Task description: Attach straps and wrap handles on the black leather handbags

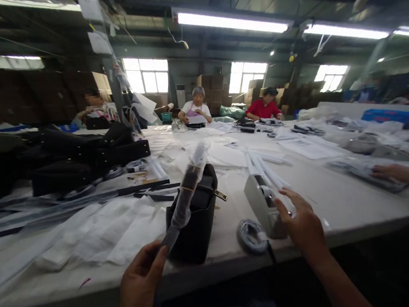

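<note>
My left hand (145,273) is closed round the lower end of a dark strap in clear plastic wrap (185,198), held slanting up in front of a black handbag (197,230). The bag stands upright on the table, and a gold zip pull (220,195) sticks out at its top right. At the grey tape dispenser (261,210) is my right hand (301,219), its fingers spread near the tape; whether a fingertip touches the tape I cannot tell. A coiled, plastic-wrapped strap (252,237) lies left of the dispenser.
Black bags (93,153) are piled at the left, behind crumpled white wrapping (100,234). White tubes of wrapping (263,167) lie behind the dispenser. On the right, a co-worker's hand (392,174) rests on a plastic-wrapped item. Several people sit across the table (341,203).
</note>
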Action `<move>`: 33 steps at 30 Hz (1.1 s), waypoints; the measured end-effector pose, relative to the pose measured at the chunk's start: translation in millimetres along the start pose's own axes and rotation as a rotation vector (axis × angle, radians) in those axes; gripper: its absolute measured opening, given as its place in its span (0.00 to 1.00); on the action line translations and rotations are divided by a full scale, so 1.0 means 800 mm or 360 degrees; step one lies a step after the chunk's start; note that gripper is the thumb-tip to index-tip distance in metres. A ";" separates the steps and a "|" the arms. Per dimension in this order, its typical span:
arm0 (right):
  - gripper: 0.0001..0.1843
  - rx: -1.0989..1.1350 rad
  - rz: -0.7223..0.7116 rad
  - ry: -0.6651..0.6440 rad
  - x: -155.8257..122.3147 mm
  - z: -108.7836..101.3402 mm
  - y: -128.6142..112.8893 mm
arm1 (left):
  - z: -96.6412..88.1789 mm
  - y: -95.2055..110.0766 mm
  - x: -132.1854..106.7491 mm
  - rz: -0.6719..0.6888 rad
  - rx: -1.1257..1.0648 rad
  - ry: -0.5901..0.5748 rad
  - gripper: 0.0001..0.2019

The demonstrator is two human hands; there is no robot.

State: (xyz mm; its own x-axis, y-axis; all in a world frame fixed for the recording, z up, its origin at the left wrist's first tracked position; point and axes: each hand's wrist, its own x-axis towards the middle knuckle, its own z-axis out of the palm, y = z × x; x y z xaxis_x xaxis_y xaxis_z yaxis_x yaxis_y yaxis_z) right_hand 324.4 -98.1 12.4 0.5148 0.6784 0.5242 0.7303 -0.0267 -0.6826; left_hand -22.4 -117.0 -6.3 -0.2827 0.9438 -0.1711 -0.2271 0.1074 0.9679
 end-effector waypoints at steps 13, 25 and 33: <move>0.22 0.0822 0.0749 -0.0411 0.027 -0.019 0.025 | -0.009 -0.015 0.011 -0.0044 0.0131 0.0038 0.28; 0.26 0.0924 0.0997 -0.0352 -0.027 -0.045 0.021 | -0.021 -0.027 0.020 -0.0097 0.0288 0.0075 0.29; 0.22 0.1202 0.1270 -0.0262 -0.038 -0.034 0.043 | -0.022 -0.026 0.017 -0.0104 0.0282 0.0045 0.31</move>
State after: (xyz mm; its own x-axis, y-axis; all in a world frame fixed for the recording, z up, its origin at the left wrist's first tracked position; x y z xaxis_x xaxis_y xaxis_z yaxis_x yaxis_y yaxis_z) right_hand 346.1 -139.2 -13.1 0.6080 0.7568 -0.2397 -0.2744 -0.0830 -0.9580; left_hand -38.1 -112.1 -32.3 -0.2996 0.9240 -0.2375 -0.0790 0.2241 0.9714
